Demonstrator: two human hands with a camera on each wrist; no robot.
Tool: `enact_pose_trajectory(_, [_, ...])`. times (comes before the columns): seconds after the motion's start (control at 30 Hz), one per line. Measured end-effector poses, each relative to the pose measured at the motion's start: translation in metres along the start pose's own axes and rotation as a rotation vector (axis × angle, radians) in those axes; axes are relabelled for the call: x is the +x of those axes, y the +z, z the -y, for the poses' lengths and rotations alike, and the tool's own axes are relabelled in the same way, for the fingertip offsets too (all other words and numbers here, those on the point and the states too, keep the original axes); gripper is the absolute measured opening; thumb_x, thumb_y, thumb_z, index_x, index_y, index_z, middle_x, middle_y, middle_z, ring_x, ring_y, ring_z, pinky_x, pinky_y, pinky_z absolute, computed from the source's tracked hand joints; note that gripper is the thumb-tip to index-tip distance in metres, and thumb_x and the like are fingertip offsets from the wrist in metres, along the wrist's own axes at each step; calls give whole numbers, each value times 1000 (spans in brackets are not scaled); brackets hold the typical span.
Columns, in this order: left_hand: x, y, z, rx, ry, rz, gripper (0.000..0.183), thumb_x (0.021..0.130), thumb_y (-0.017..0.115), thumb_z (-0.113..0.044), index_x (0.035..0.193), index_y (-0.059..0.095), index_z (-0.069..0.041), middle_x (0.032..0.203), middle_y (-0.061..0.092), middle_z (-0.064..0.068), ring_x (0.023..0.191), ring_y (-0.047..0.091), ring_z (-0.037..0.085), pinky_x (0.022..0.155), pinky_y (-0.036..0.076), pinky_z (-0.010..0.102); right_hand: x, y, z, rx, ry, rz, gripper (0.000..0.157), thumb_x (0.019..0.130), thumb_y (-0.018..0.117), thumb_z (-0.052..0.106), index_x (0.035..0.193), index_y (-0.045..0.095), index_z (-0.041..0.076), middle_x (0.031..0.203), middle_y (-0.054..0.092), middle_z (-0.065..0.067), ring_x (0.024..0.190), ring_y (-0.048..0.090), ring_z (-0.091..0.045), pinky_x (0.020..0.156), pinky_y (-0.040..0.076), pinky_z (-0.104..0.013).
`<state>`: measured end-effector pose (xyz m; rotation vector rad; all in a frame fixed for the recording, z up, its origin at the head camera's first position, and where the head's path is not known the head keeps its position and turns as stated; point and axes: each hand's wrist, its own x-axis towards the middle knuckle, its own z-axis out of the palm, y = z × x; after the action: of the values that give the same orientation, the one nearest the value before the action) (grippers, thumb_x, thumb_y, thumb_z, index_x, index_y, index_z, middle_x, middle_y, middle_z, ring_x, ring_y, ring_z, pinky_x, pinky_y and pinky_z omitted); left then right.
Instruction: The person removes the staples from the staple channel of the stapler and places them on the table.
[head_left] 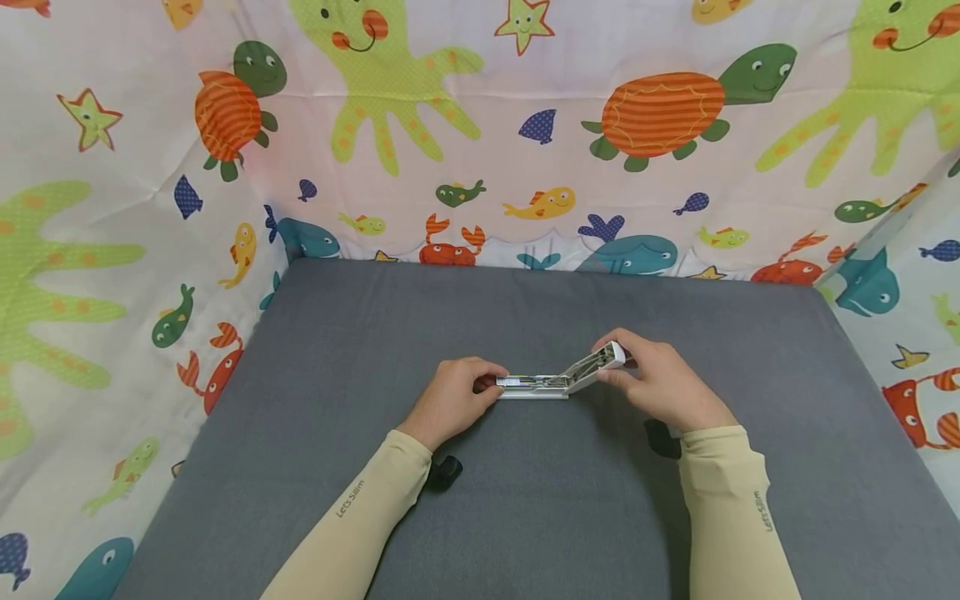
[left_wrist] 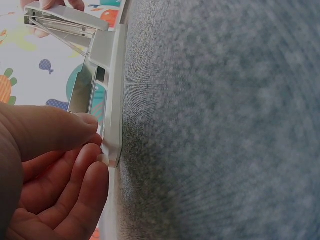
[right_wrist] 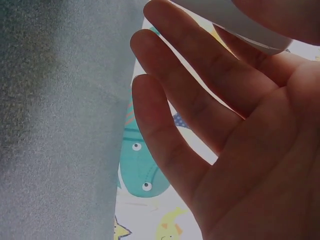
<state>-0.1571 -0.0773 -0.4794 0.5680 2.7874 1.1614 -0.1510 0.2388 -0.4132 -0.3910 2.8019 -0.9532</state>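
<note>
A white stapler [head_left: 534,393] lies opened out on the grey surface, its upper arm [head_left: 597,365] swung up and back to the right. At the left end of the stapler, my left hand [head_left: 456,398] pinches the metal staple channel and base between thumb and fingers. My right hand [head_left: 662,382] grips the tip of the raised arm between thumb and index finger. In the left wrist view the stapler's base [left_wrist: 114,100] stands beside my fingertips, the metal channel lifted from it. The right wrist view shows my other fingers spread below the white arm [right_wrist: 235,22].
The grey padded surface [head_left: 525,517] extends around both hands. Fabric walls [head_left: 450,125] printed with sea animals rise at the back and both sides. A black wrist device [head_left: 446,473] sits by the left sleeve, another [head_left: 662,438] by the right.
</note>
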Motion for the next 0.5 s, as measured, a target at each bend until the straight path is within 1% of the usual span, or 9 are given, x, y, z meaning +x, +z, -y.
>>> enact_pose_trajectory(0.07, [0,0,0,-3,2,-1,22,99,80,-13,121,82,-16,107,78,-4,88,68,5,79,59,23,-1,0,-1,4,1,0,26,102,76,19,127,68,22,110,76,-2,108,71,-26,98,59,-59])
enact_pose_trajectory(0.13, [0,1,0,-7,2,-1,22,99,80,-13,121,82,-16,107,78,-3,88,68,5,79,59,24,-1,0,-1,5,2,-1,26,102,76,19,127,68,22,109,76,-2,109,72,-27,99,59,-61])
enact_pose_trajectory(0.2, [0,1,0,-9,0,-1,22,99,80,-12,120,82,-16,107,78,-3,88,68,5,79,59,24,-2,0,-2,2,6,-3,26,102,76,19,126,68,22,108,76,-2,107,71,-27,96,59,-58])
enact_pose_trajectory(0.27, [0,1,0,-11,-2,-1,22,99,80,-12,120,82,-16,107,78,-3,88,68,5,79,59,24,-2,-1,-2,-4,15,-3,25,102,76,19,126,69,22,107,75,-2,104,69,-26,91,59,-52])
enact_pose_trajectory(0.37, [0,1,0,-10,-5,1,22,99,80,-12,120,82,-16,107,78,-3,88,68,5,79,59,24,-4,-2,-3,-9,29,1,25,102,76,19,125,69,23,105,75,-2,99,66,-25,83,54,-43])
enact_pose_trajectory(0.43, [0,1,0,-8,-7,3,22,99,80,-13,120,82,-16,107,78,-3,88,68,6,80,60,25,-4,-2,-3,-10,37,4,25,102,76,19,125,69,22,105,74,-2,98,65,-25,81,52,-40])
enact_pose_trajectory(0.5, [0,1,0,-6,-9,3,22,99,80,-13,121,82,-16,107,78,-3,88,68,6,80,60,25,-4,-3,-2,-9,42,7,25,102,76,19,126,69,22,105,74,-3,98,65,-25,81,52,-40])
